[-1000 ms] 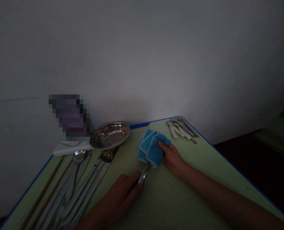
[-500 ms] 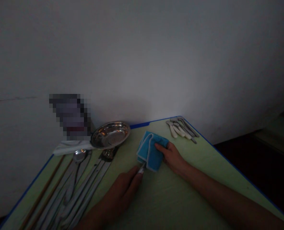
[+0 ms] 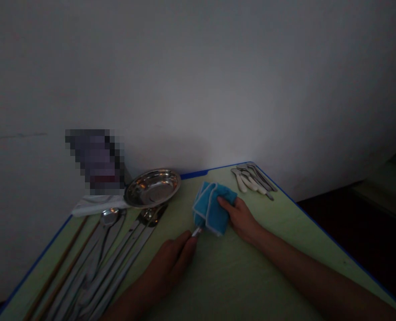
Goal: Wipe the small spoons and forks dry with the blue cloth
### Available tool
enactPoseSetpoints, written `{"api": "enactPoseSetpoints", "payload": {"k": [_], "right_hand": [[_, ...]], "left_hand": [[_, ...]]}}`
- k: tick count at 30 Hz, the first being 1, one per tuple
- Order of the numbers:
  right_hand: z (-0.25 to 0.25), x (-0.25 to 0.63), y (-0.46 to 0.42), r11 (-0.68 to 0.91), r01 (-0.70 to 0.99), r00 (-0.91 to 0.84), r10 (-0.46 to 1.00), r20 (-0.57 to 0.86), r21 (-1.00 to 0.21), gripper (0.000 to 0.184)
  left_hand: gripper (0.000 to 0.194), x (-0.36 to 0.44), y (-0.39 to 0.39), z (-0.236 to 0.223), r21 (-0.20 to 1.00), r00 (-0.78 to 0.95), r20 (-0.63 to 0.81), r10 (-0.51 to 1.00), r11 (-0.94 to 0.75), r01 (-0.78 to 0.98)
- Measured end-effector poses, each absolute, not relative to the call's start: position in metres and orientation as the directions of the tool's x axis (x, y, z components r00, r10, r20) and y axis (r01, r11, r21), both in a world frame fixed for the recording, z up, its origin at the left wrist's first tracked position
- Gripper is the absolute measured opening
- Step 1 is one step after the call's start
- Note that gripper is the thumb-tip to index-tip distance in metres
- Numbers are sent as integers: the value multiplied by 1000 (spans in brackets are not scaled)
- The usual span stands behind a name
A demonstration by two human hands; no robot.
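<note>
Shifted since the earlier frame: blue cloth (image 3: 216, 218), folds respread, just below centre, pinched by the right hand (image 3: 243, 218). Left hand (image 3: 175, 256), lower centre, grips a metal utensil (image 3: 196, 231) (far end cloth-hidden). We judge the cloth's work unfinished.

Metal utensil (image 3: 196, 231) in left hand (image 3: 171, 261): far end hidden by blue cloth (image 3: 214, 209), handle mostly covered by grip; kind unclear. Right hand (image 3: 243, 219): most fingers lost behind cloth. Object (image 3: 96, 160) by wall (image 3: 198, 89) pixelated, unreadable. Wooden sticks (image 3: 60, 266), long metal utensils (image 3: 114, 258) cut by bottom edge. Right forearm (image 3: 301, 274) runs out of frame. Area (image 3: 332, 223) beyond table (image 3: 268, 272) too dark to read.
</note>
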State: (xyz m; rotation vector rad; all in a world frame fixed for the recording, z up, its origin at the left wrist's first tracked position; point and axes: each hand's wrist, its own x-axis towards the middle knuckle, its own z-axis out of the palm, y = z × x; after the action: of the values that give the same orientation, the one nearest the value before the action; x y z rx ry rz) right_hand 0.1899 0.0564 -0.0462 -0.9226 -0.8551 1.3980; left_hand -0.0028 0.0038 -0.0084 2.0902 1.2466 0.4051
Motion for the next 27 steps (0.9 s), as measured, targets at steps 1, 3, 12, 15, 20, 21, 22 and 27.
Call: {"api": "enactPoseSetpoints", "payload": {"k": [1, 3, 12, 15, 20, 21, 22, 27], "right_hand": [[-47, 190, 56, -11, -386, 20, 1000, -20, -923, 33], [-47, 191, 56, 32, -338, 64, 998, 11, -941, 39], [-47, 200, 62, 78, -123, 103, 993, 65, -989, 25], [-46, 202, 63, 92, 2, 119, 989, 92, -996, 24], [-43, 207, 64, 131, -29, -4, 991, 132, -991, 21], [-42, 208, 64, 139, -45, -26, 990, 140, -989, 24], [-41, 209, 64, 142, -57, -45, 988, 145, -988, 28], [-36, 210, 62, 126, -71, -103, 986, 133, -989, 32]], "left_hand": [[30, -2, 4, -8, 669, 494, -63, 867, -331, 666], [30, -1, 4, -7, 655, 509, -61, 859, -350, 670], [31, -4, 0, -8, 621, 523, -57, 851, -380, 686], [33, -4, -1, -6, 629, 510, -72, 857, -358, 690], [36, -3, -1, -3, 664, 494, -61, 867, -334, 668], [35, -3, 0, -4, 666, 492, -57, 869, -334, 667], [35, -3, 0, -5, 665, 489, -58, 870, -332, 669], [34, -4, -1, -7, 634, 506, -29, 862, -376, 676]]}}
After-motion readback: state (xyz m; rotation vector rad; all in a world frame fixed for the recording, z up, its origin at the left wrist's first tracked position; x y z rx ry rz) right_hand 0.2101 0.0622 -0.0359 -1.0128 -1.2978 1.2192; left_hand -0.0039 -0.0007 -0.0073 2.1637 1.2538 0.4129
